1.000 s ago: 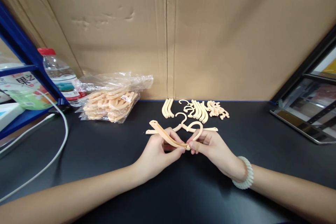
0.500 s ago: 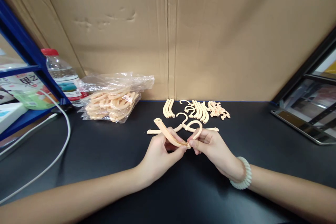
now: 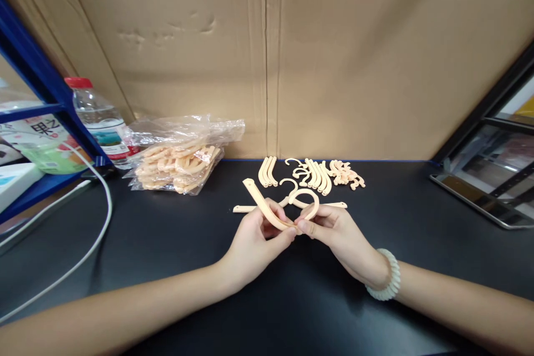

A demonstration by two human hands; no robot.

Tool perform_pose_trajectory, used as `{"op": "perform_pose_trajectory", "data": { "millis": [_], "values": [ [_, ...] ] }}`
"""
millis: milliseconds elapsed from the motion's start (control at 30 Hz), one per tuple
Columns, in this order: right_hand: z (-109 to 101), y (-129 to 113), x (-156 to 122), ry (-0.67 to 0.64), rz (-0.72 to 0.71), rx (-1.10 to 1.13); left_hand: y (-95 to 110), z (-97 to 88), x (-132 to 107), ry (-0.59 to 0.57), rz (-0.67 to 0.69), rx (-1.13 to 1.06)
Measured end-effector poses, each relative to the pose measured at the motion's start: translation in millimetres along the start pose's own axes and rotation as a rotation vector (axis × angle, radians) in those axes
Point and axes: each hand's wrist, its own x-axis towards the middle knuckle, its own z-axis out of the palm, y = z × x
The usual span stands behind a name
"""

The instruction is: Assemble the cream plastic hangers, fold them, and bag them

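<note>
Pale peach plastic: curved hanger arm [image 3: 263, 204] pinched near its lower end by left hand [image 3: 255, 242], long axis slanting from near right to far left. Right hand [image 3: 336, 228] pinches the hanger hook [image 3: 310, 195], its curl rising to the far side. Ends meet between both hands' fingertips, neither hand clearly nearer; whether interlocked, cannot tell. Hanger [image 3: 243, 209] lies just beyond, on black tabletop [image 3: 287, 300].

black table [image 3: 267, 314] | clear bag of parts [image 3: 179, 169] | hanger [image 3: 244, 209] | curved bars [image 3: 268, 172], 2 groups | heaped small pieces [image 3: 344, 173] | white cable [image 3: 110, 200]
</note>
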Motion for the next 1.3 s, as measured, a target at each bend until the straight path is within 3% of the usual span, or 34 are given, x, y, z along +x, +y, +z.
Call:
{"op": "perform_pose_trajectory", "data": {
  "millis": [133,300,400,467,567,667,767,900,1300],
  "values": [
    [-4,1,1,0.041,-0.004,0.016,-2,-0.9,1,0.01,-0.009,-0.027],
    [-2,0,0,-0.034,0.008,0.078,-6,-2.1,2,-0.067,-0.023,-0.021],
    [-10,-2,7,-0.039,-0.062,0.026,-4,-3.6,3,-0.052,-0.045,-0.014],
    [-26,-5,17,0.015,-0.169,-0.123,-2,-4.4,3,-0.022,-0.052,0.009],
    [-64,-11,37,0.062,-0.404,-0.598,2,-4.7,3,0.019,-0.059,0.017],
    [-101,-15,52,-0.088,-0.582,-1.064,3,-4.7,2,0.046,-0.071,0.01],
    [-119,-13,59,-0.216,-0.611,-1.251,1,-4.8,2,0.051,-0.082,-0.014],
    [-122,-8,62,-0.266,-0.603,-1.305,1,-4.3,3,0.068,-0.104,-0.018],
    [-126,3,69,-0.246,-0.618,-1.304,2,-3.1,3,0.061,-0.109,-0.024]
  ]
}}
